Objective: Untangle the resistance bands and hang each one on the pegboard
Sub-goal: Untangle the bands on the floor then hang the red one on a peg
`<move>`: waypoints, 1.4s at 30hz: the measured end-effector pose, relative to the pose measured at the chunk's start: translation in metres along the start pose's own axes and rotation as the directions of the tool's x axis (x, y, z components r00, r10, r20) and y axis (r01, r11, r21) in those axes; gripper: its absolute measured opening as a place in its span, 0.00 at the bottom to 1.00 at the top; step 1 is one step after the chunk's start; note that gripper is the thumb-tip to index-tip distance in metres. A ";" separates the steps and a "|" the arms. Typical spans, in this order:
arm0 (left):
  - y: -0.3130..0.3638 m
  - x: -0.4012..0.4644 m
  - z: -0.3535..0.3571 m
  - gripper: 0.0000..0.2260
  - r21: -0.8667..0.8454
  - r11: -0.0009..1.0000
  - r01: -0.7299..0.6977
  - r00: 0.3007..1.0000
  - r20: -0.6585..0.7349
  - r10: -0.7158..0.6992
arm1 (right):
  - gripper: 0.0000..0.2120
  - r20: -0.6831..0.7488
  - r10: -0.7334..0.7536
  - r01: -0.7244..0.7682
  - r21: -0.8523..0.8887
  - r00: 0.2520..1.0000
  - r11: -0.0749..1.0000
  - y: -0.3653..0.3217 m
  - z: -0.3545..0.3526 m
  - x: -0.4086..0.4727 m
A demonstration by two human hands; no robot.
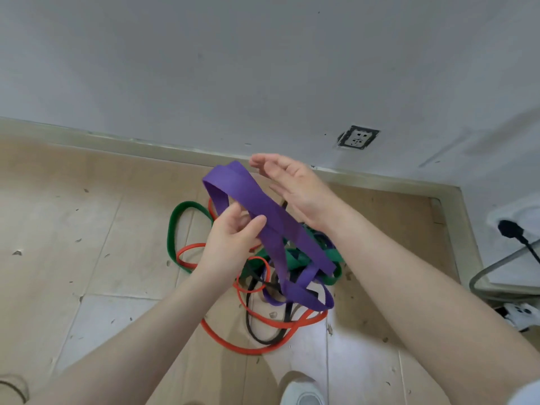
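The left hand (238,229) pinched the wide purple resistance band (263,211), lifted above the floor (87,229). The right hand (289,185) was spread open beside the band's upper loop, perhaps brushing it. Green (172,229), red (251,350) and black (263,337) bands lay tangled below.

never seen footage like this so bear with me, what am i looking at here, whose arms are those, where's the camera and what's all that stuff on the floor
There is no machine here. One camera worn on a person's head looks down at their own bare arms. The left hand pinches a wide purple band, lifted above the floor. The right hand is open beside the band, holding nothing. Below on the tiled floor lies a tangle of the other bands: a green band, a red band and a black band. A wall socket sits low on the wall.
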State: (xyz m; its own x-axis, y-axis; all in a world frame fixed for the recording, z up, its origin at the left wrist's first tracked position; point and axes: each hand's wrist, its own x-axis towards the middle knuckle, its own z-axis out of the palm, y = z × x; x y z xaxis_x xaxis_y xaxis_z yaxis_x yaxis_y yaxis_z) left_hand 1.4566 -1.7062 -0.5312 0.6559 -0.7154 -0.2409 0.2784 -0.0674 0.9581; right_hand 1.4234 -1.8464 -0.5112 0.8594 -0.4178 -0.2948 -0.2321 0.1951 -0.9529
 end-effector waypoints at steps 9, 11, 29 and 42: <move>0.035 0.025 -0.021 0.05 -0.447 0.890 0.090 0.974 -0.145 -0.172 | 0.28 0.183 0.259 -0.176 -0.375 0.948 0.910 0.050 -0.033 -0.030; 0.043 0.035 -0.028 0.07 -0.559 0.825 0.077 0.950 -0.211 -0.231 | 0.33 0.164 0.237 -0.118 -0.525 0.958 0.843 0.053 -0.028 -0.031; -0.056 0.000 0.004 0.11 0.100 0.954 0.282 0.955 0.065 -0.289 | 0.02 -0.182 0.209 -0.204 0.046 0.961 0.978 0.037 0.003 0.013; -0.047 0.035 -0.020 0.06 -0.610 0.755 0.239 0.856 -0.234 -0.461 | 0.34 -0.072 0.327 -0.220 -0.871 0.942 0.440 0.185 -0.109 -0.050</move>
State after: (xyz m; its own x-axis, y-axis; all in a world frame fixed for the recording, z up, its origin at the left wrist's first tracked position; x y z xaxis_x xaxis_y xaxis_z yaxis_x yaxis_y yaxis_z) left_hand 1.4808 -1.7146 -0.5876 0.5978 -0.4184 -0.6838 0.7953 0.2026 0.5714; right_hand 1.2875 -1.8864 -0.6800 0.7007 -0.3939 -0.5949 -0.6877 -0.5950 -0.4160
